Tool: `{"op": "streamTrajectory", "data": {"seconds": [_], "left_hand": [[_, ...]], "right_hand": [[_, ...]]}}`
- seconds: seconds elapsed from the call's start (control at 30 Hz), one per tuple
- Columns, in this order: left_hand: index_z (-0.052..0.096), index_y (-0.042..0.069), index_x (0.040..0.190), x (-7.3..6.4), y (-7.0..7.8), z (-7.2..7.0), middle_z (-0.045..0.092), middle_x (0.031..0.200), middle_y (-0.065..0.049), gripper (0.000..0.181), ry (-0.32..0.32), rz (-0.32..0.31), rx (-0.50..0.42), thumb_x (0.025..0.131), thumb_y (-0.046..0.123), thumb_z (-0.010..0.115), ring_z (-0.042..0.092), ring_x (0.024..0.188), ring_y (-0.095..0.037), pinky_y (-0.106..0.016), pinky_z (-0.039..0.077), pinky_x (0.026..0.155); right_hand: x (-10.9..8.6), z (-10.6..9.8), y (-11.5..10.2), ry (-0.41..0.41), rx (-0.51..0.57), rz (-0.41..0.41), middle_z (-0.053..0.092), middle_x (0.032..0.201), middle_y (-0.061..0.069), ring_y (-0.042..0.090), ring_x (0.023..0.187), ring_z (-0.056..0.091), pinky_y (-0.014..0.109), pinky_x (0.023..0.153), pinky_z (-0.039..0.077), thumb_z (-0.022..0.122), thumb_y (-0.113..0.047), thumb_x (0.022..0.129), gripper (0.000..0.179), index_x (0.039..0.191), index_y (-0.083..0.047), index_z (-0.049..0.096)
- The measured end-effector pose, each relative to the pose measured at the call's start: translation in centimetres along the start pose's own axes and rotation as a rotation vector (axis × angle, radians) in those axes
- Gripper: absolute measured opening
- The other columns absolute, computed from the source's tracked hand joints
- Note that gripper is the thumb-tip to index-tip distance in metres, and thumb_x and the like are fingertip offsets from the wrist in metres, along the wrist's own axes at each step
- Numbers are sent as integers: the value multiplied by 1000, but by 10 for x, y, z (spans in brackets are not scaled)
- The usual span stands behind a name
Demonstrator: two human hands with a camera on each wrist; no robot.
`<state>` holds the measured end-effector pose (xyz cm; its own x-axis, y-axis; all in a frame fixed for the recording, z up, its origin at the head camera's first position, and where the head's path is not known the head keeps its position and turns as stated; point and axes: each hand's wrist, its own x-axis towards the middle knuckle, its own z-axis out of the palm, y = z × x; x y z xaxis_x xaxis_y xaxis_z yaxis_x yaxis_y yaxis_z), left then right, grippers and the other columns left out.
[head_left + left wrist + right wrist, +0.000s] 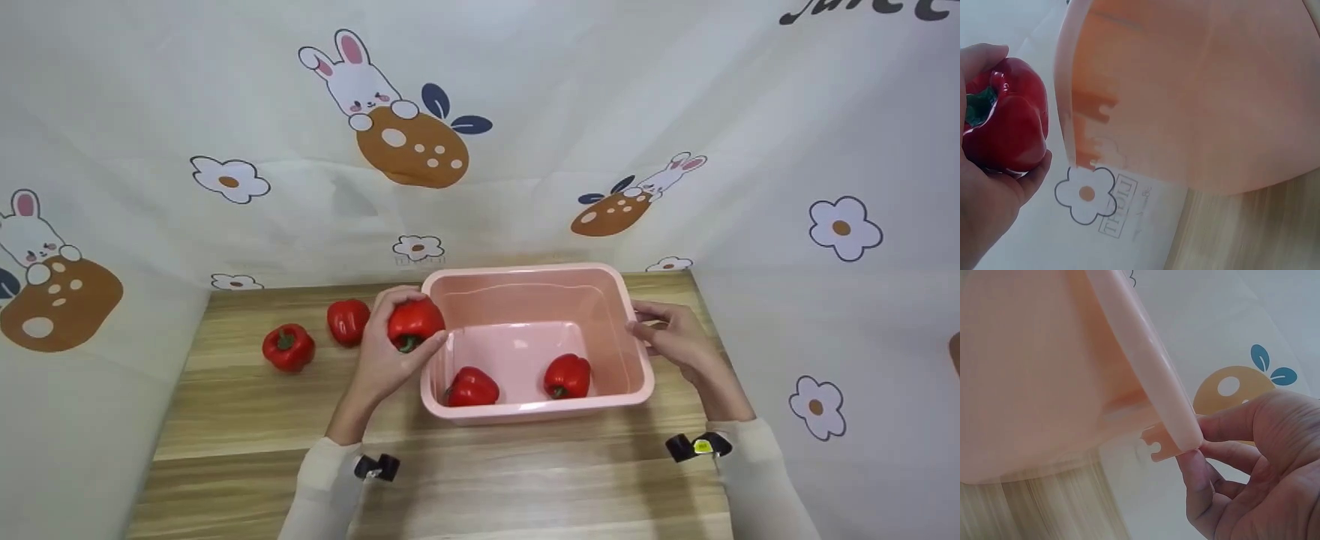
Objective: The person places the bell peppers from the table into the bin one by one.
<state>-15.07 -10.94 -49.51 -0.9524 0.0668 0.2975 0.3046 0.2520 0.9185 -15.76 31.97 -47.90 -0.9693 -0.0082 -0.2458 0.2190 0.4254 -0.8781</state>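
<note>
My left hand [386,352] holds a red bell pepper [416,322] with a green stem, close by the left rim of a pink plastic basin [536,409]. In the left wrist view the thumb and fingers curl round that pepper [1016,121], beside the basin's outer wall [1196,101]. On the basin's other side, my right hand [675,337] pinches the right rim; the right wrist view shows thumb and fingers on the rim [1151,371]. Inside the basin lie two red peppers, one at the left front [472,387] and another toward the right [568,376].
Two more red peppers sit on the wooden table [225,420] left of the basin: one near my left hand [348,322], one farther left [289,347]. A pale cloth [525,210] with rabbit and flower prints stands behind the table and along both sides.
</note>
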Motion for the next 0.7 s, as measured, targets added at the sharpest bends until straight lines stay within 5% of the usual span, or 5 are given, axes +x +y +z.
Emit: {"op": "streamTrajectory", "data": {"seconds": [0.13, 0.43, 0.7], "left_hand": [[57, 24, 127, 3, 3, 6, 54, 138, -10, 59, -40, 9, -10, 76, 25, 88, 52, 123, -17, -45, 58, 93], [57, 27, 126, 12, 11, 17, 52, 132, 7, 56, -122, -10, 30, 78, 27, 86, 55, 120, -20, -43, 59, 92], [57, 28, 127, 19, 19, 27, 49, 136, 5, 56, -219, 25, 118, 78, 27, 86, 55, 121, -21, -40, 60, 91]], "right_hand": [[0, 0, 1, 4, 4, 4, 63, 121, 24, 8, 85, 70, 32, 71, 64, 65, -10, 95, 48, 141, 1, 55], [1, 0, 1, 1, 11, -13, 61, 123, 29, 13, 87, 71, 34, 72, 64, 65, -11, 95, 48, 141, 1, 56], [0, 0, 1, -5, 15, -6, 61, 124, 29, 14, 88, 71, 33, 72, 64, 65, -12, 96, 49, 142, 1, 54]]}}
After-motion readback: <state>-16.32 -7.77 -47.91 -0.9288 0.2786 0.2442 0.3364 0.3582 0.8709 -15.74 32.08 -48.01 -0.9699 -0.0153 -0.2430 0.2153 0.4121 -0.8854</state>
